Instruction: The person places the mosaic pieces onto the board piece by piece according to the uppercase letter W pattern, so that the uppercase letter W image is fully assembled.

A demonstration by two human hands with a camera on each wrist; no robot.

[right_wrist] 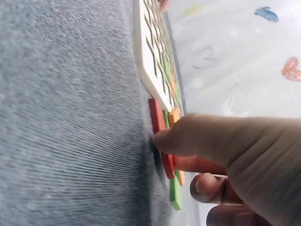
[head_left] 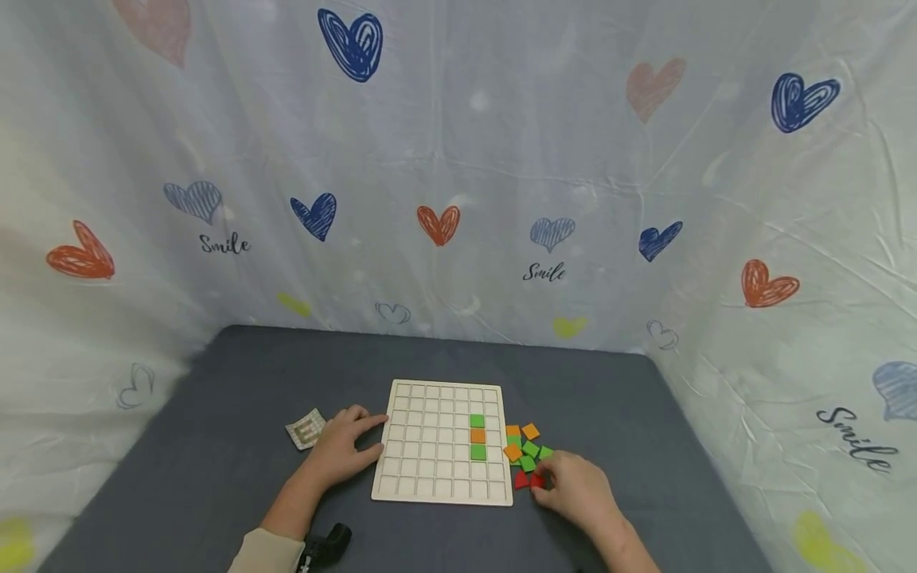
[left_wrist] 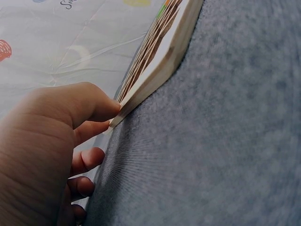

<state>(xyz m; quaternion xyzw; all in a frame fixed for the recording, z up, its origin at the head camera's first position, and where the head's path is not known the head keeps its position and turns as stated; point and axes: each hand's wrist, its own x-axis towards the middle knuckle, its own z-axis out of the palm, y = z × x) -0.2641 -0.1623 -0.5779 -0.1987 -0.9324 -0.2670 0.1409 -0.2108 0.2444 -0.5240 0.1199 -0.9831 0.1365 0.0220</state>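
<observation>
A pale wooden grid board (head_left: 435, 481) lies flat on the table. Standing in one column towards its right side are a green tile (head_left: 477, 420), an orange tile (head_left: 478, 435) and another green tile (head_left: 478, 452). My left hand (head_left: 344, 446) touches the board's left edge with thumb and forefinger spread apart; the other fingers hang loosely in the left wrist view. Right of the board, my right hand (head_left: 576, 489) pinches a red tile (right_wrist: 168, 165) between thumb and forefinger, low over the table. A second red tile (head_left: 521, 480) lies beside it.
Loose orange tiles (head_left: 529, 430) and several green tiles (head_left: 530, 448) lie heaped along the board's right edge, some overlapping. Left of the board is a small patterned card (head_left: 306, 430), partly behind the left hand. A dark grey cloth covers the table (head_left: 573, 382); a heart-printed curtain (head_left: 494, 302) stands behind.
</observation>
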